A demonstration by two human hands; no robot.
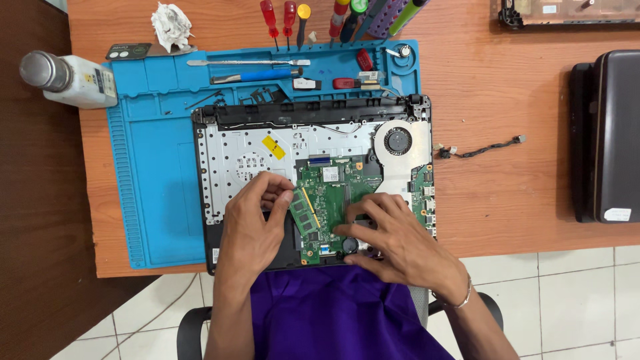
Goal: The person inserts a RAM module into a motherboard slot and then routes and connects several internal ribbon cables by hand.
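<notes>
We are looking down from a head camera at our own two bare arms and hands. Our left hand [252, 223] is showing no ring, watch or band, and the forearm behind it is running bare to the bottom edge, with no sleeve showing. Our right hand [393, 235] is also wearing no ring, but a thin silver bracelet [465, 296] is circling the wrist just behind it. That forearm too is showing uncovered, with no cuff in view. Between the arms, a deep purple garment [333, 313] is filling the lower middle, plain cloth with soft folds and no visible print, buttons or seams.
</notes>
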